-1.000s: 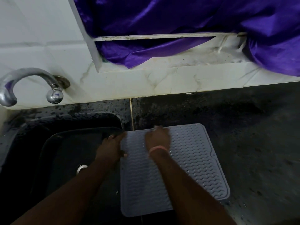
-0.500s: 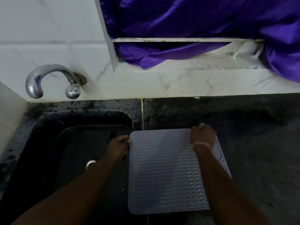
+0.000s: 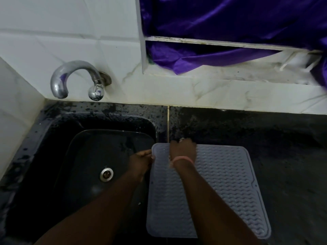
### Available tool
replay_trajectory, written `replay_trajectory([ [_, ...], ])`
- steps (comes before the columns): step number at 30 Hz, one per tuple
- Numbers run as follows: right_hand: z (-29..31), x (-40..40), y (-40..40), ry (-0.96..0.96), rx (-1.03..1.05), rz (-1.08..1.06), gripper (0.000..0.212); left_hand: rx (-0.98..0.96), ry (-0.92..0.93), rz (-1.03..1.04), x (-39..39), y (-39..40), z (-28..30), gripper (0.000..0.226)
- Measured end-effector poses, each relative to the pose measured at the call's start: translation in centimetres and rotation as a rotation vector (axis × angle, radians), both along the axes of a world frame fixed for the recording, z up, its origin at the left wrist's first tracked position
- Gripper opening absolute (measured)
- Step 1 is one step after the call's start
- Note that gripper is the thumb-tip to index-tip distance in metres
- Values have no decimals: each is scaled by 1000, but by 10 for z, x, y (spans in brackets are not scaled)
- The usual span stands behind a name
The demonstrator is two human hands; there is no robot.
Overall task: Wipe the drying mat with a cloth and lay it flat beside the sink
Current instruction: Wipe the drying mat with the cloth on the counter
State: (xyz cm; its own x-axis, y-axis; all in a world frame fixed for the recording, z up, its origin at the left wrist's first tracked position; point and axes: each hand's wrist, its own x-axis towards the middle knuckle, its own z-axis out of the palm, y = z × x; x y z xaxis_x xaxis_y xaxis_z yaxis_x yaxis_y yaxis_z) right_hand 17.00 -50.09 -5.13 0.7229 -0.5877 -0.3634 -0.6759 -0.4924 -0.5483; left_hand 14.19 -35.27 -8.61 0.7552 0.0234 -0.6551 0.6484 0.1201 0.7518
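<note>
The grey drying mat (image 3: 221, 183), ribbed with wavy lines, lies flat on the dark counter just right of the sink (image 3: 53, 131). My left hand (image 3: 141, 161) reaches over the basin and pinches the mat's left edge near its far corner. My right hand (image 3: 183, 151), with a pink band at the wrist, presses knuckles-up on the mat's far edge, left of centre. Its fingers are curled under, so whatever is beneath the palm is hidden. No cloth shows clearly.
The black sink has a metal drain (image 3: 106, 174), and a chrome tap (image 3: 77, 80) is mounted on the white tiled wall. Dark speckled counter (image 3: 274, 142) extends right of the mat. Purple fabric (image 3: 230, 23) hangs over a white ledge behind.
My right hand slid along the mat's far edge, first out to the right corner, then back to left of centre. My left hand kept hold of the left edge.
</note>
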Motion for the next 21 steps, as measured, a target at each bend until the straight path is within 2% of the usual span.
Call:
replay_trajectory([
  [3, 4, -4, 57, -13, -46, 169, 39, -4, 3, 6, -1, 2, 0, 27],
  [6, 5, -2, 73, -11, -66, 296, 38, -81, -3, 25, -3, 8, -7, 30],
  [8, 5, 4, 68, 0, 14, 415, 28, -152, 43, 36, -6, 11, -6, 30],
  [10, 7, 12, 59, 59, 195, 573, 26, -274, 98, 49, -11, 14, -9, 32],
  [12, 14, 15, 47, 99, 414, 548, 27, -373, 161, 90, -17, 19, -12, 40],
  [14, 19, 17, 32, -6, 464, 400, 25, -403, 225, 95, -23, 25, -16, 48],
  [16, 20, 13, 18, -107, 306, 381, 22, -414, 278, 79, -31, 30, -12, 49],
  [19, 14, -2, 20, -94, -46, 687, 16, -451, 326, 125, -45, 34, -7, 47],
  [21, 7, -14, 33, -97, -221, 854, 25, -530, 328, 193, -53, 34, -3, 45],
])
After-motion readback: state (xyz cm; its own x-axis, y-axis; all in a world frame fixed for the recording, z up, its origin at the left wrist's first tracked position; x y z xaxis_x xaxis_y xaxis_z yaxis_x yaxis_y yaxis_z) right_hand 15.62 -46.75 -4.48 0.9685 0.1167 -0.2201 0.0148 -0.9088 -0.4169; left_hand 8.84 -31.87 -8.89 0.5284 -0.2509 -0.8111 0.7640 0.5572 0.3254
